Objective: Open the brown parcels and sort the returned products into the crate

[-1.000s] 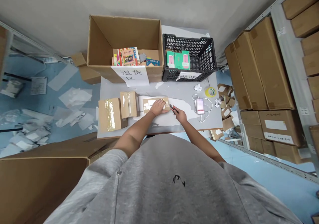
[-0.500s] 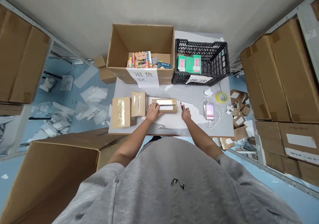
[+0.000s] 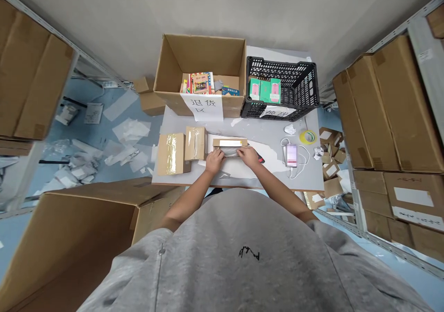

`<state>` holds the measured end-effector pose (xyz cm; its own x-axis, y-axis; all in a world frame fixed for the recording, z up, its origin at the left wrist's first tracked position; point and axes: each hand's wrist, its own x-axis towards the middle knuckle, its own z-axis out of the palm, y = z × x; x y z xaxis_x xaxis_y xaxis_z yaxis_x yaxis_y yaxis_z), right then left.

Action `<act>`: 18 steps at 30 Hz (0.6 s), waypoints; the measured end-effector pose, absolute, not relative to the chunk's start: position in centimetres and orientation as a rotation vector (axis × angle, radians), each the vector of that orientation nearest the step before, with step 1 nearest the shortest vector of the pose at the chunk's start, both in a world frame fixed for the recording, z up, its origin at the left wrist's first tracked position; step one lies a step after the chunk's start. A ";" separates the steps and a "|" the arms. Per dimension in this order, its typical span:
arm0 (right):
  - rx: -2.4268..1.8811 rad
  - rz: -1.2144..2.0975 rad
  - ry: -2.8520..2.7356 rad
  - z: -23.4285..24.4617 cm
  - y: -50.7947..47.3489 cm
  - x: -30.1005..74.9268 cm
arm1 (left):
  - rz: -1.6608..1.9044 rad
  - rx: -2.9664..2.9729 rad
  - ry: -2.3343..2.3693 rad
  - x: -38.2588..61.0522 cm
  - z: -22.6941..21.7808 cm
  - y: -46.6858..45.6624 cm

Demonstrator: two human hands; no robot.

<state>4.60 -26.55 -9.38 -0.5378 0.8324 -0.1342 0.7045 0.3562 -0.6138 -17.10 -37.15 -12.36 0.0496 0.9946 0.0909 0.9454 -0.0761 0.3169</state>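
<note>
1. Grey work table: an open cardboard carton of books and a black plastic crate of green boxes stand along the far edge.
2. Two taped kraft boxes sit at the table's left, just beside the work spot.
3. Flat kraft box lies on white paper mid-table, between the taped boxes and a phone. It looks light and stiff, though its corners may crush; best held along the long sides.
4. Left hand and right hand both rest on its near edge, fingers curled inward. Clenched or only pressing: cannot tell.
5. Dark tool, red-marked, sits just past the right hand; whether held, cannot tell.
</note>
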 end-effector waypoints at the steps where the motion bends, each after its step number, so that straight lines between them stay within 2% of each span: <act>1: -1.354 0.945 -2.455 -9.1 -26.6 4.0 | 0.423 2.162 2.013 -17.0 -12.4 -37.2; 5: -1.373 0.856 -2.431 -9.0 -26.2 2.5 | 0.435 2.250 1.986 -16.5 -12.7 -37.4; 9: -1.591 0.865 -2.493 -9.1 -25.6 1.8 | 0.465 2.260 1.888 -16.0 -12.8 -37.6; 13: -1.758 0.848 -2.620 -9.1 -25.2 1.1 | 0.422 2.085 1.944 -15.5 -12.3 -37.9; 18: -1.792 0.683 -2.577 -9.5 -25.2 -0.1 | 0.533 1.779 2.065 -13.3 -11.8 -39.6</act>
<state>-0.11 -25.23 -9.50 -0.3759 0.8789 -0.2937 0.9090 0.2882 -0.3010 -13.34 -39.61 -11.75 -0.1406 0.9897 -0.0275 0.8528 0.1352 0.5045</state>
